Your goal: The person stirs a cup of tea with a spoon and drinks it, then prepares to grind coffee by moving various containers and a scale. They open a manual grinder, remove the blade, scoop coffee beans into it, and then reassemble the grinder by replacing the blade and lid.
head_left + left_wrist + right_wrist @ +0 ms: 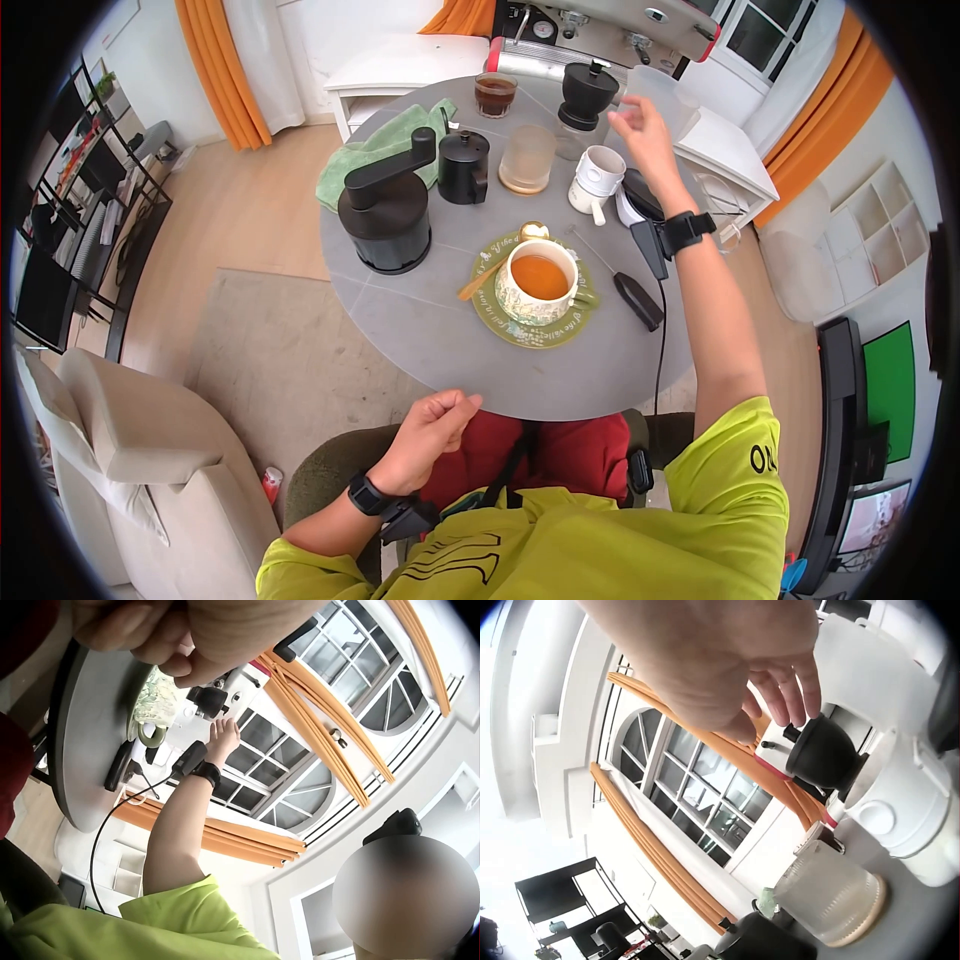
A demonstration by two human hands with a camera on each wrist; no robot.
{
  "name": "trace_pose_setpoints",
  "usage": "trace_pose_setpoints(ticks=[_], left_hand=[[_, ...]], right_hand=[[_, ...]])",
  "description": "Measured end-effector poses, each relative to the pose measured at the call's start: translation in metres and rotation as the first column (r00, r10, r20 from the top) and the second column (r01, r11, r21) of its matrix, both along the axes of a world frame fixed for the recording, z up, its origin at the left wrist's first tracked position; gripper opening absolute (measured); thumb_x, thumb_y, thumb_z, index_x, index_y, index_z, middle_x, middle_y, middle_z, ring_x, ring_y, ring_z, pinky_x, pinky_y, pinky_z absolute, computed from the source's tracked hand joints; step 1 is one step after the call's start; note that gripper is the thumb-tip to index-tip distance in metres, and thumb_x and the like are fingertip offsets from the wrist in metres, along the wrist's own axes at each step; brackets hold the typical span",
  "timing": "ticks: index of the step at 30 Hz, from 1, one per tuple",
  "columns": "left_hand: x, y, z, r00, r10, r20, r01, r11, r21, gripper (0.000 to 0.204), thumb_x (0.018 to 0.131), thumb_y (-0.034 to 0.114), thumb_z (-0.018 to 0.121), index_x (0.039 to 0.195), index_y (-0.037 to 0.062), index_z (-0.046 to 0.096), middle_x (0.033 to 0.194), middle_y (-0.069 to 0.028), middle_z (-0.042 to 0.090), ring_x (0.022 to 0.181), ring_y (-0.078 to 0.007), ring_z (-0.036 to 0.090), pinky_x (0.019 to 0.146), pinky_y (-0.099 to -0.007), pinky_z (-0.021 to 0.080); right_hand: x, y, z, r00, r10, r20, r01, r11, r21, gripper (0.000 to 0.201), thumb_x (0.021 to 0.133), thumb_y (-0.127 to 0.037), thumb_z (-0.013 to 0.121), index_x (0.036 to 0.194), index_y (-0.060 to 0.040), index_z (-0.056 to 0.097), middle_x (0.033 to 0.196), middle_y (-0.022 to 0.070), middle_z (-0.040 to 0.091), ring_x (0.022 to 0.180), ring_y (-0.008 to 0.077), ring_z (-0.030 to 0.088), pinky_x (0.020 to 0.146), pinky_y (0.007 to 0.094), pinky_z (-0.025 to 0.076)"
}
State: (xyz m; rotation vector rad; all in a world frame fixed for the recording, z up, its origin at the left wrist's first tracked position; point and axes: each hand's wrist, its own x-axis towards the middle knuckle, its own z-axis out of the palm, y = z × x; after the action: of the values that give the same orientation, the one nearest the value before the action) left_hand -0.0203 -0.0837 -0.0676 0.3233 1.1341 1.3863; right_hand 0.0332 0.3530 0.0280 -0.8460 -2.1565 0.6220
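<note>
My right hand (645, 135) reaches over the far right of the table, fingers spread and relaxed, holding nothing. Just left of it stands a black-topped hand grinder (588, 92), which in the right wrist view sits right below the fingertips. A white ceramic dripper (600, 170) on a cup is on the near side of that hand. Loosely curled, my left hand (432, 432) hangs off the table's front edge with nothing in it. Between the hands, a patterned cup (537, 285) of orange-brown drink rests on a green saucer (487, 318) with a wooden spoon (482, 280).
On the round grey table (430, 340) are a black crank grinder (385, 220), a black pitcher (463, 167), a frosted glass jar (527, 160), a glass of dark drink (495, 95), a green towel (365, 155) and a milk frother (637, 300). Behind is an espresso machine (620, 25).
</note>
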Motion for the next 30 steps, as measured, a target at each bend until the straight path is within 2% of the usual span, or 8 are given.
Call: trace_pose_setpoints(ticks=[3,4,7,8,14,21,27,30], left_hand=[[0.001,0.0,-0.001,1.0,-0.003,-0.013,0.003,1.0,0.005,0.035,0.1,0.015,0.051,0.068,0.0133,0.04,0.059,0.0077,0.032,0.052,-0.0038,0.022,0.047,-0.0229,0.02],[0.001,0.0,-0.001,1.0,0.0,-0.017,0.0,1.0,0.008,0.035,0.1,0.015,0.051,0.068,0.0133,0.039,0.059,0.0077,0.032,0.052,-0.0039,0.022,0.047,-0.023,0.02],[0.001,0.0,-0.002,1.0,-0.001,-0.019,0.001,1.0,0.014,0.035,0.1,0.015,0.051,0.068,0.0134,0.039,0.059,0.0077,0.031,0.052,-0.0039,0.021,0.047,-0.0231,0.019],[0.001,0.0,-0.002,1.0,-0.002,-0.02,0.002,1.0,0.015,0.035,0.1,0.015,0.051,0.068,0.0134,0.039,0.059,0.0077,0.031,0.052,-0.0039,0.021,0.047,-0.0231,0.019],[0.0,-0.001,-0.001,1.0,0.006,-0.018,-0.006,1.0,0.015,0.035,0.1,0.016,0.051,0.067,0.0136,0.039,0.059,0.0078,0.032,0.052,-0.0038,0.021,0.048,-0.023,0.019],[0.0,-0.001,-0.002,1.0,0.005,-0.003,-0.005,1.0,0.015,0.035,0.1,0.016,0.052,0.067,0.0134,0.04,0.059,0.0078,0.032,0.052,-0.0036,0.021,0.048,-0.0227,0.02],[0.0,-0.001,-0.003,1.0,0.007,-0.006,-0.007,1.0,0.018,0.035,0.1,0.016,0.052,0.067,0.013,0.04,0.059,0.0077,0.032,0.052,-0.0038,0.022,0.047,-0.023,0.02],[0.001,-0.001,-0.002,1.0,0.0,-0.011,0.001,1.0,0.023,0.035,0.1,0.016,0.052,0.067,0.0128,0.04,0.058,0.0076,0.033,0.052,-0.0039,0.022,0.048,-0.0231,0.02]], right_hand=[[0.018,-0.005,-0.024,1.0,0.021,0.011,-0.02,0.994,-0.108,0.069,0.081,-0.039,0.074,0.133,-0.0018,0.046,0.118,0.0195,0.058,0.105,0.0271,0.059,0.089,0.0356,0.049],[0.022,-0.005,-0.029,0.995,0.054,0.081,-0.04,0.986,-0.164,0.081,0.078,-0.042,0.076,0.138,-0.0008,0.041,0.127,0.0229,0.053,0.115,0.0307,0.055,0.096,0.0375,0.046],[0.025,-0.001,-0.047,0.978,0.141,0.154,-0.11,0.974,-0.196,0.087,0.076,-0.041,0.078,0.14,-0.0003,0.037,0.135,0.0258,0.047,0.125,0.0333,0.049,0.103,0.039,0.04],[0.024,-0.004,-0.049,0.98,0.14,0.141,-0.106,0.969,-0.225,0.087,0.075,-0.036,0.079,0.141,0.0004,0.036,0.14,0.026,0.043,0.13,0.0351,0.044,0.107,0.0399,0.037],[0.018,-0.01,-0.051,0.977,0.061,0.204,-0.04,0.994,-0.105,0.081,0.074,-0.026,0.076,0.141,-0.0027,0.038,0.139,0.0226,0.044,0.129,0.0355,0.044,0.107,0.0396,0.037],[0.016,-0.013,-0.049,0.964,-0.002,0.265,0.017,0.998,-0.057,0.08,0.073,-0.026,0.076,0.141,-0.0062,0.038,0.136,0.0232,0.046,0.126,0.0373,0.046,0.106,0.0405,0.038],[0.007,-0.013,-0.025,0.982,-0.025,0.185,0.022,1.0,0.016,0.083,0.071,-0.031,0.077,0.14,-0.0027,0.04,0.133,0.0242,0.049,0.125,0.0364,0.049,0.105,0.0407,0.039],[-0.005,-0.023,0.001,1.0,-0.002,0.009,0.003,1.0,-0.019,0.085,0.072,-0.038,0.077,0.138,0.001,0.041,0.135,0.0254,0.05,0.125,0.0338,0.05,0.103,0.0394,0.04]])
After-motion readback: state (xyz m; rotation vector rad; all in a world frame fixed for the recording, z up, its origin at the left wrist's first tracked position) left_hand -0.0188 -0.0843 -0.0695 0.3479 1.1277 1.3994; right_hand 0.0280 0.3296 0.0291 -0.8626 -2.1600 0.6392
